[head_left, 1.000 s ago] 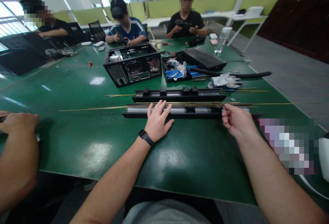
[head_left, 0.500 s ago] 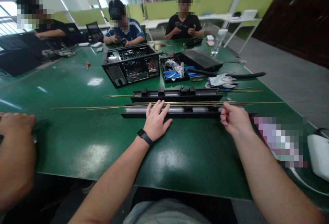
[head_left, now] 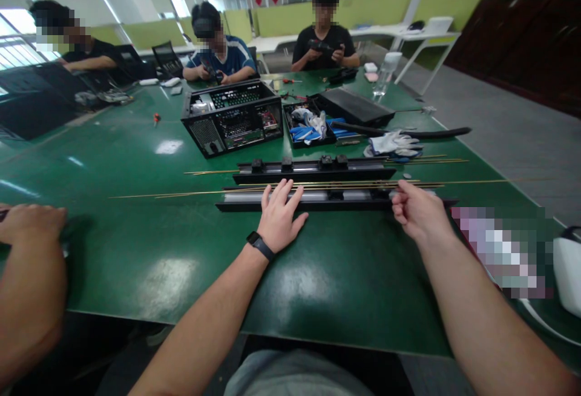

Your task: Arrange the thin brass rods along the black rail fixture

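Two long black channel rails lie across the green table: a near rail [head_left: 254, 207] and a far rail [head_left: 313, 177] with several small black blocks on it. Thin brass-coloured rods [head_left: 190, 192] run lengthwise over the near rail and stick out past both its ends. My left hand [head_left: 280, 217] rests flat on the near rail and the rods, fingers spread. At the rail's right end, my right hand [head_left: 418, 209] is closed in a pinch on a thin rod. Its fingertips partly hide the grip.
Behind the rails stand an opened computer case [head_left: 233, 120] and a black tray [head_left: 333, 138] with gloves. More gloves [head_left: 394, 143] and a water bottle [head_left: 387, 72] lie farther right. A neighbour's arm [head_left: 31, 275] reaches in at left. Several people sit around the table [head_left: 136, 250].
The left tip of one long rod has slid to the right. My left hand keeps its place on the rail; the right hand has barely moved. The whole view shifted slightly.
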Demonstrator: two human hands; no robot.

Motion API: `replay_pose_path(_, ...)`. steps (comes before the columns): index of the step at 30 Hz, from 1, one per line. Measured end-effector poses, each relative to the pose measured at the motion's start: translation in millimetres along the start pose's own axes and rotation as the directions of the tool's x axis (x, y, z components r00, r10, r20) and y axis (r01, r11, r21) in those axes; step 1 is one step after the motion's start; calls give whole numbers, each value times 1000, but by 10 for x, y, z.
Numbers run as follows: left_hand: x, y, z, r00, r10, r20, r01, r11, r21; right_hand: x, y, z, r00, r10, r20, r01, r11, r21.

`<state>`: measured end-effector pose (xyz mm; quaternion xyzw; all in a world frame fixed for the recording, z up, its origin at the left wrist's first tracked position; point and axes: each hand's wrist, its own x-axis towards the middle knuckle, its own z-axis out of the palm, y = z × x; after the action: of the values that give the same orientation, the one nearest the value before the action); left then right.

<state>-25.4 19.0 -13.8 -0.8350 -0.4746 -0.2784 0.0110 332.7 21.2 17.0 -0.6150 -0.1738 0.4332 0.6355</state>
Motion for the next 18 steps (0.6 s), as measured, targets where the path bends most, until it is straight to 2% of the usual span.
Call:
replay_pose_path(9,3,13,-1,1000,-5,12,6,1000,0,2,-55,-8,999,13,-41,-14,1000,-26)
replay_pose_path(18,-7,-4,29,1000,-18,0,18,1000,21,7,-58,-28,1000,20,-23,-21,1000,-18)
